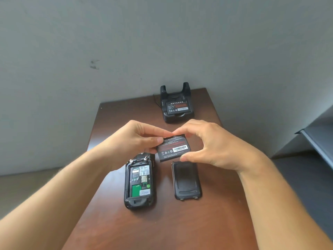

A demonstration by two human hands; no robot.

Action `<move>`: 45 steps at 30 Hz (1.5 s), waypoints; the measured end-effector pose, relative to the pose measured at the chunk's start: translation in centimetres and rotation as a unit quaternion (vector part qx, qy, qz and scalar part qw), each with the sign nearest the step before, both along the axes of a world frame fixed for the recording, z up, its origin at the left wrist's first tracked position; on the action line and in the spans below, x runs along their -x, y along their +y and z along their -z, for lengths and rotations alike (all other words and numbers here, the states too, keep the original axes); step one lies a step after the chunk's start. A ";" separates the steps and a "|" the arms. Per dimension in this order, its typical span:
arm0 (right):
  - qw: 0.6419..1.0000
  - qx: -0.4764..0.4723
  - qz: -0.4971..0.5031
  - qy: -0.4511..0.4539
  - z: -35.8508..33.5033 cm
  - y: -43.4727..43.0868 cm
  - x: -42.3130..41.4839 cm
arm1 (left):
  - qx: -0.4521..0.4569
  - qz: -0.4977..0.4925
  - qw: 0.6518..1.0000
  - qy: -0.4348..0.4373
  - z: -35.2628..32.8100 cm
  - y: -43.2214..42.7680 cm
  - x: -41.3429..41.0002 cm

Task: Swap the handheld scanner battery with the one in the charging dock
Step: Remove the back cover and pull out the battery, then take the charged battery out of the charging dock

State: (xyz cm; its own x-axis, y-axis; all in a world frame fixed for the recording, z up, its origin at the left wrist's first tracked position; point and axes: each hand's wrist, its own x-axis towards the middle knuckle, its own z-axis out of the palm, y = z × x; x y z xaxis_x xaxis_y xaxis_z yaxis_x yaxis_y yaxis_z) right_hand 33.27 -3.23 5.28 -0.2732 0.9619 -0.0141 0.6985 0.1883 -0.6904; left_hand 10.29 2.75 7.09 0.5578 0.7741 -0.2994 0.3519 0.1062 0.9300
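Note:
A black handheld scanner lies face down on the brown table, its battery bay open and bare, showing labels and a green board. Its black back cover lies just to the right. Above them a black battery with a barcode label is held in the air. My left hand pinches its left end and my right hand grips its right end between thumb and fingers. At the table's far end stands the black charging dock with a second battery seated in it.
A grey wall rises right behind the table's far edge. A thin cable leaves the dock on its left. A dark grey shelf unit stands to the right of the table. Grey floor lies on the left.

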 end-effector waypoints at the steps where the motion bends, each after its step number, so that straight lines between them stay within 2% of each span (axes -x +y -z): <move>1: 1.000 -0.008 0.011 0.000 0.1 0.1 -0.2 | -0.038 0.003 0.999 0.014 0.1 0.2 -0.1; 3: 0.999 -0.019 0.031 0.009 0.7 0.4 -0.5 | -0.154 0.023 0.985 0.077 0.3 0.3 -0.3; 6: 0.999 -0.010 0.046 0.011 1.9 0.7 -0.9 | -0.324 0.097 0.926 0.170 1.1 0.2 -0.6; 8: 0.999 -0.010 0.053 -0.008 2.5 0.8 -0.9 | -0.387 0.130 0.892 0.196 1.9 0.3 -1.0; 12: 0.996 -0.017 0.078 -0.032 3.4 1.3 -0.8 | -0.412 0.121 0.879 0.207 3.6 0.8 -1.8; 16: 0.995 -0.008 0.085 -0.060 4.4 1.6 -0.7 | -0.452 0.127 0.844 0.259 4.8 1.3 -2.3; 24: 0.993 0.001 0.083 -0.083 4.7 1.8 -0.8 | -0.458 0.127 0.836 0.275 5.2 1.7 -2.3; 29: 0.993 0.013 0.074 -0.088 4.8 1.8 -0.8 | -0.474 0.149 0.819 0.286 5.7 1.9 -2.1; 32: 0.995 0.023 0.073 -0.067 4.5 1.7 -1.2 | -0.483 0.181 0.797 0.314 5.3 2.3 -2.3; 34: 0.995 0.000 0.096 -0.028 4.4 1.9 -1.5 | -0.496 0.183 0.792 0.304 4.5 3.0 -2.3; 37: 0.981 -0.099 0.165 0.039 4.4 2.2 -1.6 | -0.507 0.101 0.799 0.309 3.3 5.6 -3.3; 39: 0.971 -0.147 0.176 0.060 4.3 2.4 -1.4 | -0.513 0.037 0.796 0.318 2.8 7.4 -4.9; 45: 0.969 -0.168 0.164 0.082 4.3 2.4 -1.5 | -0.534 0.046 0.764 0.359 3.0 9.7 -8.9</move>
